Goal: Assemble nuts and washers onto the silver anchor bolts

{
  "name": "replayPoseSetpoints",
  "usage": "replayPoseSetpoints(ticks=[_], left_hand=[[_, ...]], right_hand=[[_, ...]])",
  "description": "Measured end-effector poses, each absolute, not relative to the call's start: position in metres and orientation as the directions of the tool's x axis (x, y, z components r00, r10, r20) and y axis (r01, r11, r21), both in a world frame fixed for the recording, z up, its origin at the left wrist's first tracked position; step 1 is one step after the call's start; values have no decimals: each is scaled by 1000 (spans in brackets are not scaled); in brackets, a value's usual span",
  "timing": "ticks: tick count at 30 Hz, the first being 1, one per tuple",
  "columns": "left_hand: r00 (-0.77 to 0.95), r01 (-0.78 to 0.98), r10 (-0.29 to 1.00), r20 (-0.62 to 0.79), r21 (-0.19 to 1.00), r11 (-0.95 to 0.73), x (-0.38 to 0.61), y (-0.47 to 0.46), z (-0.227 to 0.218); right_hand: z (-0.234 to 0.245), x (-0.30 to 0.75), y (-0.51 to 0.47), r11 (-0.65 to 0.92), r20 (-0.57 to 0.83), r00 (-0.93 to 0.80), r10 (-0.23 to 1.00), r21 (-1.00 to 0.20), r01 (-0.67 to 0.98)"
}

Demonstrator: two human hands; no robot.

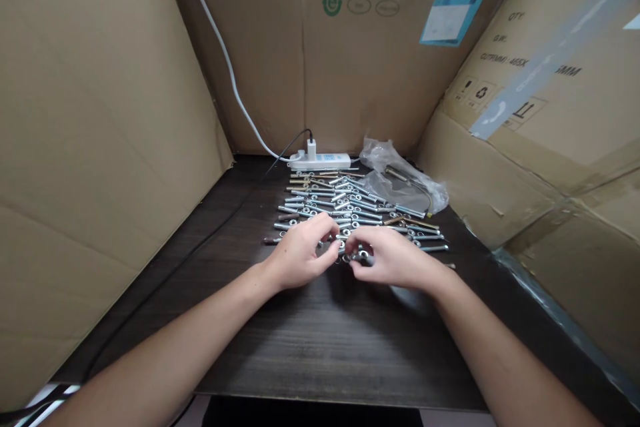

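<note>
Rows of metal bolts [367, 221] with washers and nuts lie across the dark table, mostly silver, some brassy or brown. My left hand [303, 250] is at the front rows, its thumb and index finger bent toward each other in a pinch; whatever sits between the tips is too small to make out. Just beside it, my right hand [387, 255] has its fingers curled and pinched close to a small ring-shaped washer [346, 258]. Whether that washer is held or only lies by the fingertips I cannot tell. Both hands partly cover the nearest bolts.
A white power strip [327, 161] with a plugged-in charger [311, 149] stands behind the bolts. A clear plastic bag [383, 155] lies at the back right. Cardboard walls [260, 47] enclose the table [300, 347] on three sides. A black cable [200, 240] runs along the left.
</note>
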State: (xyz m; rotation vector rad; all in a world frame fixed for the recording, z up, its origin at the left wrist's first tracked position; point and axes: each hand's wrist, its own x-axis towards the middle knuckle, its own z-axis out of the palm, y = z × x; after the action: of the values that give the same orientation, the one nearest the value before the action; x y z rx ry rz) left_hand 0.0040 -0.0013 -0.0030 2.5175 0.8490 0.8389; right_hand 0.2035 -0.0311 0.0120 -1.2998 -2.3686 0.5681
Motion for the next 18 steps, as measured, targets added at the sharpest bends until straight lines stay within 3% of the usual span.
replayPoseSetpoints(ticks=[5, 7, 18], left_hand=[[679, 430, 617, 398, 465, -773, 8, -3, -4], [695, 420, 603, 392, 460, -783, 9, -4, -5], [651, 423, 667, 363, 556, -715, 14, -4, -12]], right_hand=[[10, 217, -18, 288, 97, -394, 914, -840, 459], [7, 219, -15, 224, 76, -393, 916, -912, 345], [-2, 207, -17, 267, 156, -388, 908, -930, 251]])
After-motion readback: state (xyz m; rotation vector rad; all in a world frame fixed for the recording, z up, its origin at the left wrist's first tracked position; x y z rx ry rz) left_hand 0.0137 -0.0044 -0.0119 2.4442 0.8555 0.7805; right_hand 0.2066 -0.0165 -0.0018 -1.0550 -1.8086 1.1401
